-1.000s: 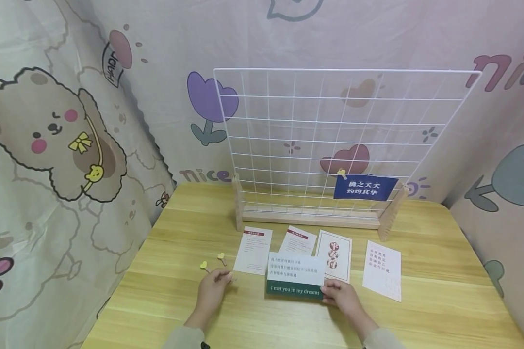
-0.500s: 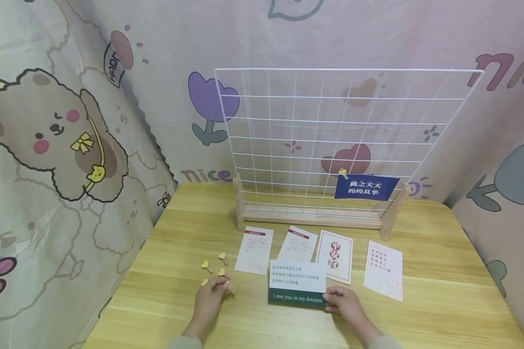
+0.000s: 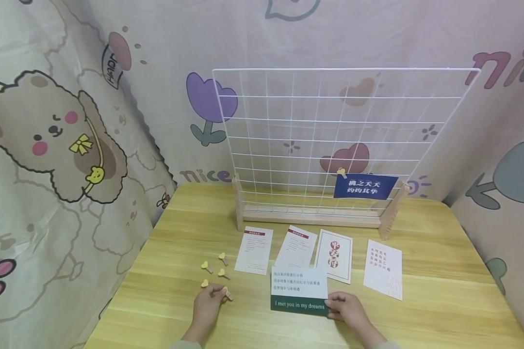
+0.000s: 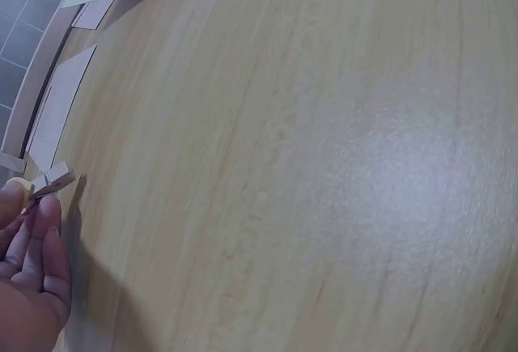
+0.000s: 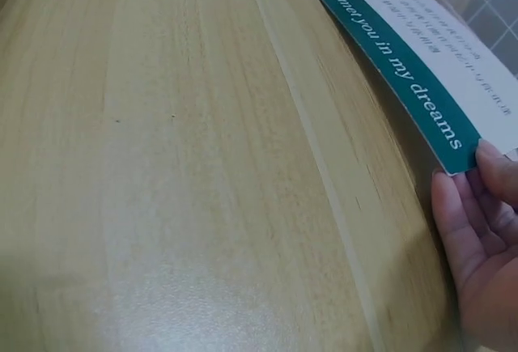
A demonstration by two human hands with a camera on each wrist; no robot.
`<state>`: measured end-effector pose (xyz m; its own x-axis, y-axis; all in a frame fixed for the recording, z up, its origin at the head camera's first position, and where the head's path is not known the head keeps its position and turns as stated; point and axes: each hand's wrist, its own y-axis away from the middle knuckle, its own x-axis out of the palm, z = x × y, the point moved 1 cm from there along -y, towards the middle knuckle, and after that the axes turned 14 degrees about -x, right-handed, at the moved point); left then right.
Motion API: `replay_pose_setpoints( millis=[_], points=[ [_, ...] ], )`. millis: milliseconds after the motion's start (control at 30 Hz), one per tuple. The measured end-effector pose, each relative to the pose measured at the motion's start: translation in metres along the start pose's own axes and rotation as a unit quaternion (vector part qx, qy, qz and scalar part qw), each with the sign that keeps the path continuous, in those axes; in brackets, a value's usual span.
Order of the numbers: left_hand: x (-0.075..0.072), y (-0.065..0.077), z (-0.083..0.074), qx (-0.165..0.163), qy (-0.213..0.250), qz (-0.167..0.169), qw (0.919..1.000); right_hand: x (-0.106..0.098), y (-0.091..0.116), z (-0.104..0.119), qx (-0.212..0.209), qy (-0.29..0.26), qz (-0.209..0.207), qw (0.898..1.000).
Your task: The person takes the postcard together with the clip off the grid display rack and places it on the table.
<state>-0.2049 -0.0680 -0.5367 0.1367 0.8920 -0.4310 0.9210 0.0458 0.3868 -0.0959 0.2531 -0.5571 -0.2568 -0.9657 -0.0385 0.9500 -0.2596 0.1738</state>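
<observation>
My left hand [image 3: 207, 306] pinches a small wooden clothespin [image 4: 55, 177] with a yellow heart on its end, just above the table. Several more yellow-heart clothespins [image 3: 223, 274] lie on the wood beyond that hand. Between thumb and fingers, my right hand [image 3: 350, 312] holds the right edge of a white and green card [image 3: 299, 291]. The card is lettered "I met you in my dreams". In the right wrist view it is raised off the table and tilted. Its upper edge covers the bottom of a white card with a red band [image 3: 298, 247].
A white wire grid [image 3: 305, 131] stands in a wooden base at the back. One clothespin fastens a dark blue card [image 3: 366, 187] low on its right. Flat on the table [image 3: 166, 271] lie another red-banded card [image 3: 254, 250], a red-lettered card [image 3: 334, 257] and a white card [image 3: 383, 269].
My left hand has drawn back towards me with one clothespin, uncovering others. The white and green card has come nearer and slightly right with my right hand, showing more of the cards behind.
</observation>
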Motion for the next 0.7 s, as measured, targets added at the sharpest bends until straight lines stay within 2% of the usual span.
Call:
replay_pose_setpoints(
  millis=[200,433,700],
  points=[
    [0.0,0.0,0.002,-0.007,-0.014,-0.007,0.9998,-0.001,0.003,0.001,0.022,0.017,0.0,1.0],
    [-0.002,-0.001,0.001,-0.015,-0.021,-0.008,0.9996,0.002,0.008,0.006,0.023,0.053,0.01,0.998],
    [-0.008,-0.001,-0.005,-0.024,-0.075,-0.01,0.9969,0.003,0.011,0.007,0.019,0.1,0.011,0.995]
  ],
)
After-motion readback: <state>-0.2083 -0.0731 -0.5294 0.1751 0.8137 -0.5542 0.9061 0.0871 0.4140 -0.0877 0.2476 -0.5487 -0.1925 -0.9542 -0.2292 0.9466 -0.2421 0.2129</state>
